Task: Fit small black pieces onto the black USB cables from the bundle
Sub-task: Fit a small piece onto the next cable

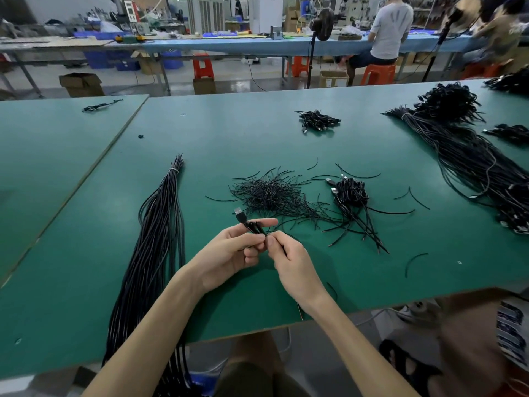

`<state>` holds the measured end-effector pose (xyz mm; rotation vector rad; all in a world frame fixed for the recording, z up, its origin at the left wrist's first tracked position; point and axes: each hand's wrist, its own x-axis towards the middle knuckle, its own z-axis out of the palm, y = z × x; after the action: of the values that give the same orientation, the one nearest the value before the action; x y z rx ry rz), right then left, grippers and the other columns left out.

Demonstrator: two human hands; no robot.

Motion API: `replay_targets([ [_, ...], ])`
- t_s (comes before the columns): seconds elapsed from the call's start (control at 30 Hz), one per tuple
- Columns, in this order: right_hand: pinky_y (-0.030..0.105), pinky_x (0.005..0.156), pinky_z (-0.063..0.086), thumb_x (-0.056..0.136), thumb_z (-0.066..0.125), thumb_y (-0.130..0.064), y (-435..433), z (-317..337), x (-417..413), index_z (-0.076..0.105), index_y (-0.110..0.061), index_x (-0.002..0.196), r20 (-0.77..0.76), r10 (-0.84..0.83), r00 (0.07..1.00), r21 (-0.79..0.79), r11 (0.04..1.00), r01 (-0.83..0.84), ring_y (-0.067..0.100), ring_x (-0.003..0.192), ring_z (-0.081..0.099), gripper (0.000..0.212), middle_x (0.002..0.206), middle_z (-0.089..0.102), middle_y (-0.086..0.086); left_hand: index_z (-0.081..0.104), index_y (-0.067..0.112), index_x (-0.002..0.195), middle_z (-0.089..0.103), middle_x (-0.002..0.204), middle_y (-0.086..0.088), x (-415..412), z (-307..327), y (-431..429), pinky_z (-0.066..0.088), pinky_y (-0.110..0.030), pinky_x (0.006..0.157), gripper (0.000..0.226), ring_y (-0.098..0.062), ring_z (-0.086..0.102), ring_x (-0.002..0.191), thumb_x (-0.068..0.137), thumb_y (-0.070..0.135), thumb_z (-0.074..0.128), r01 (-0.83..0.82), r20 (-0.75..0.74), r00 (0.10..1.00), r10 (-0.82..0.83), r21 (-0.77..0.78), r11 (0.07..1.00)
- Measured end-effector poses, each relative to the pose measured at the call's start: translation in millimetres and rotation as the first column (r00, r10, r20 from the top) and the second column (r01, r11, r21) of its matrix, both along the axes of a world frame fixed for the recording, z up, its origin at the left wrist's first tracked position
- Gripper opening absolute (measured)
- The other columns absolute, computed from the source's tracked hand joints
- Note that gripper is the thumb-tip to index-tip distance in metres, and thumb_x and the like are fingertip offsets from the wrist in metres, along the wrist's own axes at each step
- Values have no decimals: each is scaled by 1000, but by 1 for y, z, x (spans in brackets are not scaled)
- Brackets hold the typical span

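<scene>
Both hands meet over the near part of the green table (357, 276). The left hand (229, 255) has its fingers curled round a black USB cable (252, 226), with the forefinger stretched out straight past it. The cable's plug (239, 213) sticks up and away from the left fingertips. The right hand (290, 260) touches the left, and its thumb and forefinger pinch the same cable just below the left fingertips. What else lies in that pinch is too small to tell.

To the left of the left hand lies a long bundle of black cables (160, 239), banded near its far end, with its near end hanging off the table edge beside the left forearm.

Just beyond the hands is a loose heap of thin black strands (269, 193), and a few stray ones lie scattered to the right. Beyond the right hand, a small pile of coiled cables (350, 193) shows several plugs.

Farther off, straight ahead of the hands, sits a smaller pile of cables (319, 120). Far to the right a large bundle of cables (463, 150) stretches across the table.

In the background a person (386, 32) sits at a blue bench.
</scene>
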<state>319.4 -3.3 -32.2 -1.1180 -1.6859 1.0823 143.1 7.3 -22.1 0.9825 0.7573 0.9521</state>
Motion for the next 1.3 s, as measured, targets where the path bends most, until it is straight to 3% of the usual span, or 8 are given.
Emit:
replay_targets([
  [0.17,18,52,32,111,43,-26,0,2,0,61,-45,94,-64,32,997,6,999,-32,4,54,35,31,63,50,-19,72,9,125,57,78,-1,2,1,-3,42,-20,60,30,-10,45,63,96,14,69,-67,-133,988,81,106,992],
  [0.37,14,57,37,112,43,-27,1,0,0,67,-27,113,-71,5,997,-1,1000,-5,-2,59,46,25,65,56,-26,76,18,118,59,80,-9,5,4,-7,47,-23,66,22,-17,49,67,98,18,68,-110,-358,896,262,391,914],
  [0.5,19,57,32,111,43,-29,1,0,0,68,-21,108,-77,-12,997,-24,1000,10,2,57,37,27,62,47,-21,72,12,118,69,88,-15,9,2,-7,54,-36,68,23,-21,60,72,96,19,68,-136,-398,852,341,462,877],
  [0.6,30,58,30,111,43,-31,1,1,0,63,-7,96,-72,-35,997,-42,999,32,6,58,33,36,61,43,-18,72,16,116,71,114,1,11,0,-6,57,-45,70,23,-14,68,93,94,23,69,-144,-426,799,424,549,823],
  [0.7,33,59,31,111,43,-33,0,2,0,61,-9,89,-82,-63,995,-52,997,59,6,58,33,37,60,44,-19,72,25,114,74,112,11,11,-5,-5,56,-49,73,18,-5,67,87,99,17,67,-115,-486,739,467,592,798],
  [0.8,31,59,32,110,44,-33,-1,3,-1,60,-14,85,-70,-72,995,-52,996,69,5,58,35,35,58,46,-21,71,36,104,74,100,16,11,-8,-5,56,-43,70,20,-3,65,76,98,17,67,-134,-509,693,511,605,785],
  [0.97,18,54,34,111,42,-33,-4,5,-5,58,-29,80,29,-95,995,-1,996,95,1,55,43,35,63,56,-25,70,26,93,75,83,13,10,-10,-5,50,-17,69,6,-8,72,76,94,32,69,-142,-515,656,552,634,760],
  [1.3,19,57,37,111,40,-30,-3,6,-6,48,-26,73,73,-111,991,58,993,107,2,59,45,40,65,51,-11,62,32,85,70,70,6,12,-16,-6,46,-17,57,19,-10,63,55,103,40,59,-111,-571,610,550,626,772],
])
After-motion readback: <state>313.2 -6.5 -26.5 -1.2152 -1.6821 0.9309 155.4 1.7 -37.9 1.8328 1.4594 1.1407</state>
